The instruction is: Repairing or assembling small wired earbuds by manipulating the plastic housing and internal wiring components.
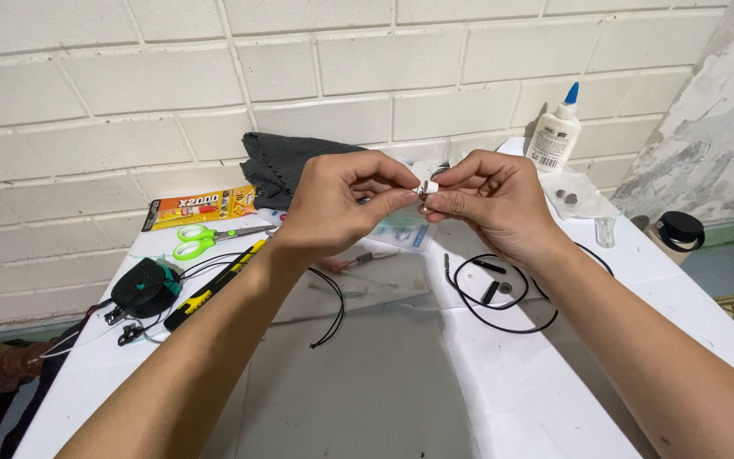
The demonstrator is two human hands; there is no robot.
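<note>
While pinched between both sets of fingertips, small white piece (pixel 429 187) held up above white table (pixel 503 382), dead centre between the two hands — no reach needed from either side. Lies at about three o'clock from left hand (pixel 337 204) and at about nine o'clock from right hand (pixel 490 200); touching both, so neither nearer. Long axis hard to tell, too small and half hidden by fingertips — looks roughly upright, perhaps a little tilted.

Left hand: thumb and forefinger closed on the piece from its left, other fingers curled in loosely. Right hand: thumb and forefinger closed on it from its right, remaining fingers folded behind. Whether a second tiny part sits under the white one, cannot tell.

Below the hands, on the table: loop of black cord (pixel 503 302) at about five o'clock from the piece, well apart; shorter black cord (pixel 333 314) at about seven o'clock. Clear plastic packet (pixel 405 231) just under the hands. Further off at nine o'clock: green scissors (pixel 201 240), yellow-and-black tool (pixel 214 285), orange glue packet (pixel 201 206). Dark cloth (pixel 278 166) at eleven o'clock against the brick wall; white glue bottle (pixel 556 132) at one o'clock; black-capped jar (pixel 677 234) far out at three o'clock.
</note>
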